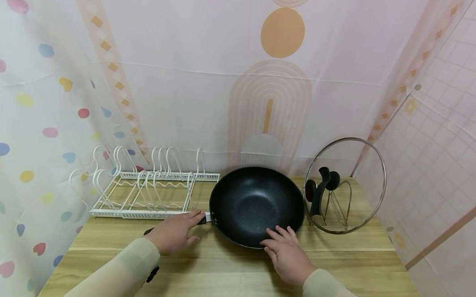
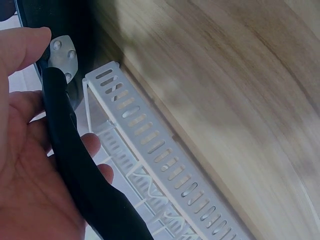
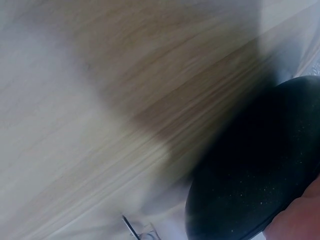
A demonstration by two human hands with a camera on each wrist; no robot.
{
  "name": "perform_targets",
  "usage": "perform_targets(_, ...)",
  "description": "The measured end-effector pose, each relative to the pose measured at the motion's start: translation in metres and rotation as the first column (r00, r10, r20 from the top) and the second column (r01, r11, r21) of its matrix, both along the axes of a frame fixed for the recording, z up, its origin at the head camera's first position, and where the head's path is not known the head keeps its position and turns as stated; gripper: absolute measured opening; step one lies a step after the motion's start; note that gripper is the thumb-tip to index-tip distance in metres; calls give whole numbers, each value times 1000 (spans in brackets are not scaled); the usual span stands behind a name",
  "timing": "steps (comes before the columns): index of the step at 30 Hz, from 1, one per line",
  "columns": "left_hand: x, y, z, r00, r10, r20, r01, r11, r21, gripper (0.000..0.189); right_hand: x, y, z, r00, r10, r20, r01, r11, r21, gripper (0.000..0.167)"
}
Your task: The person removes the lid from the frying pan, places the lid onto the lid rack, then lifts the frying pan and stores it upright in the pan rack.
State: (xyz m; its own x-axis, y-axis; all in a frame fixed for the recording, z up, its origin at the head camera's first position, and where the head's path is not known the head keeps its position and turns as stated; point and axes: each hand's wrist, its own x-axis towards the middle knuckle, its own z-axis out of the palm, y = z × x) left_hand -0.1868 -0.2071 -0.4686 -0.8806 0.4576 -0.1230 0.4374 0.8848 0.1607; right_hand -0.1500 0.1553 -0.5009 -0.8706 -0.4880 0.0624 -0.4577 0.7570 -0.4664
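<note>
A round black metal wok (image 1: pixel 257 203) sits on the wood-grain tabletop (image 1: pixel 231 280) between a white slotted rack (image 1: pixel 145 214) and an upright glass lid (image 1: pixel 354 172) (metal-rimmed); the left hand (image 1: pixel 177 233) lies over its curved black handle (image 2: pixel 82 157), fingers loosely extended; the right hand's (image 1: pixel 289 258) fingers, spread apart, touch the near rim.

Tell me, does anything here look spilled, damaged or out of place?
Nothing stands out. The black wok faces upward, the white dish rack sits flat, and the glass lid stands on edge to the wok's right. No spill or breakage shows; pale specks on the wok's surface in the right wrist view could be its finish.
</note>
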Motion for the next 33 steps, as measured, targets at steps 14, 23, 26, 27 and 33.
perform_targets(14,4,2,0,1000,2,14,-2,1000,29,70,-2,4,3,1000,5,-11,-5,1000,-15,23)
perform_targets(23,9,7,1,999,19,35,-20,999,31,71,-5,9,6,1000,-4,-18,4,1000,-16,23)
perform_targets(26,10,8,1,1000,12,27,-12,999,29,70,-7,11,5,1000,-15,-18,15,1000,-13,23)
perform_targets(27,11,9,1,1000,9,24,-9,999,30,70,-8,11,5,1000,-20,-20,20,1000,-12,23)
perform_targets(33,14,10,0,1000,-12,0,12,998,56,56,-13,14,2,999,-33,-42,33,999,-6,22)
